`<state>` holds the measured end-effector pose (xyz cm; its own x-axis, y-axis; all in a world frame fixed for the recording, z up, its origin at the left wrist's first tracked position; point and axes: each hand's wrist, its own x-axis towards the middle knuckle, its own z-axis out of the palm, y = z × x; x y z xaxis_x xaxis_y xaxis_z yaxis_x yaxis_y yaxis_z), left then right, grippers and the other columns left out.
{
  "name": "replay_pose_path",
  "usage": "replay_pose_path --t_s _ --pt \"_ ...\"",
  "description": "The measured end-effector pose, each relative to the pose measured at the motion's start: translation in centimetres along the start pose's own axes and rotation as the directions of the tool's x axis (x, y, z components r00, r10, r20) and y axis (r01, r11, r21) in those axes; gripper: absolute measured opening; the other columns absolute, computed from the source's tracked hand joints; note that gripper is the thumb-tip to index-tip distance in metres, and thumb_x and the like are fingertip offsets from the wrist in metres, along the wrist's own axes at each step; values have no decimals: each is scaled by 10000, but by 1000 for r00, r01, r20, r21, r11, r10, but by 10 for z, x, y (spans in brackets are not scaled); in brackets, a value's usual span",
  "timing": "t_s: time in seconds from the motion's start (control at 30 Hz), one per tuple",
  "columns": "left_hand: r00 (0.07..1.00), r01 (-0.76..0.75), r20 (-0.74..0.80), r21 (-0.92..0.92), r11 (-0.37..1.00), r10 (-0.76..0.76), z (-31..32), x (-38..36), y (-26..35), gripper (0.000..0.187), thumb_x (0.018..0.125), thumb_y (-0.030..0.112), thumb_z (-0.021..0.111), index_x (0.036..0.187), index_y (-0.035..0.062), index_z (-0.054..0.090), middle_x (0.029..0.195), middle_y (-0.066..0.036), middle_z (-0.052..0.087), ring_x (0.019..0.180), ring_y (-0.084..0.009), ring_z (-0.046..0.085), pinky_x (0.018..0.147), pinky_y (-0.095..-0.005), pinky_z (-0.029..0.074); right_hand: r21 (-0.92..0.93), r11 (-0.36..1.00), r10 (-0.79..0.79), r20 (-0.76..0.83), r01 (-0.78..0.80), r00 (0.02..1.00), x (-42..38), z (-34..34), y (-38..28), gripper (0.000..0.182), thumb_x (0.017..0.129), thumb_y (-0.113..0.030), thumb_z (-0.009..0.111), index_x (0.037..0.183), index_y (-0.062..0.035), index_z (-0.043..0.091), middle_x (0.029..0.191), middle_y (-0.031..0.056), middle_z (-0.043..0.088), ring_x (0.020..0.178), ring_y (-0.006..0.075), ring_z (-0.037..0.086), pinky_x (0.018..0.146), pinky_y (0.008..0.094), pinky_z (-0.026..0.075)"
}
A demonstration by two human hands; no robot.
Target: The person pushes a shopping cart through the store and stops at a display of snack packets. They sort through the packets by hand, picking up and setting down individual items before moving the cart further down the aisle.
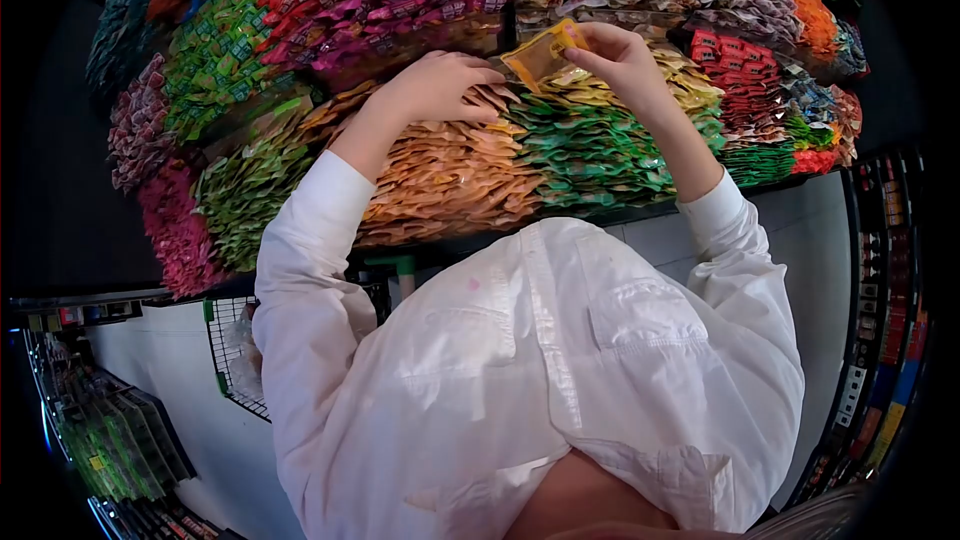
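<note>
A: Where is the yellow-edged packet (545, 56) held?

B: Near the top centre of the frame, raised over the display. It is pinched by the right hand (618, 58), with thumb and fingers pressed together on its right-hand end. Most of its face is left uncovered, perhaps so that it can be viewed; whether any print is legible cannot be told.

A: And how is the left hand (440, 88) placed?

B: It is laid palm down across the upper edge of the orange packets (440, 175), left of centre, with its fingers loosely spread. No packet is seen to be gripped there, though what lies under the fingertips is hidden. The hand may be rested so that the pile is steadied.

A: Why are the piles arranged like this?

B: They are grouped by colour, presumably so that kinds can be told apart. Green packets (600, 155) are set just right of the orange ones, and purple packets (400, 30) are banked above, towards the top edge of the frame. Many are overlapped in rows, probably so that more can be fitted in.
</note>
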<state>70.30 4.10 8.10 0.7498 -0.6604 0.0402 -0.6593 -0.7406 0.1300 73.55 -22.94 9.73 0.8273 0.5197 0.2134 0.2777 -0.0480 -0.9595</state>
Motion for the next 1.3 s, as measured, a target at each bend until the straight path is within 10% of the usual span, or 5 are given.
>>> replay_pose_path --t_s 0.3,0.47,0.67,1.3 --pt "793 396 -361 -306 866 -491 -38 -97 -4 212 906 155 573 1059 33 655 1063 -116 658 972 -280 633 820 -358 503 -101 989 -112 -49 107 992 -9 22 0 292 835 -159 720 1103 -48 679 925 24 687 848 93 610 773 254 480" --pt "774 340 -505 -180 923 -383 19 -132 49 279 892 102 570 1159 41 620 1145 -140 627 1102 -307 571 960 -389 435 -340 896 -334 -88 287 939 -14 46 -2 255 800 -110 734 1046 -55 702 962 88 684 899 181 621 785 282 480" --pt "780 472 -442 -49 880 -443 53 -104 71 643 916 412 523 1403 23 362 1454 -158 362 1365 -304 300 1107 -484 217 -220 937 -324 -261 270 909 -16 72 -4 217 794 -52 722 1006 -14 695 969 79 681 933 172 599 842 288 451" --pt "705 549 -488 -86 832 -515 62 -85 73 726 740 476 692 1273 22 501 1285 -173 493 1148 -346 448 994 -466 334 -438 844 -425 -197 308 884 -30 96 16 215 782 -60 713 996 -37 702 947 98 689 948 241 613 836 328 467"
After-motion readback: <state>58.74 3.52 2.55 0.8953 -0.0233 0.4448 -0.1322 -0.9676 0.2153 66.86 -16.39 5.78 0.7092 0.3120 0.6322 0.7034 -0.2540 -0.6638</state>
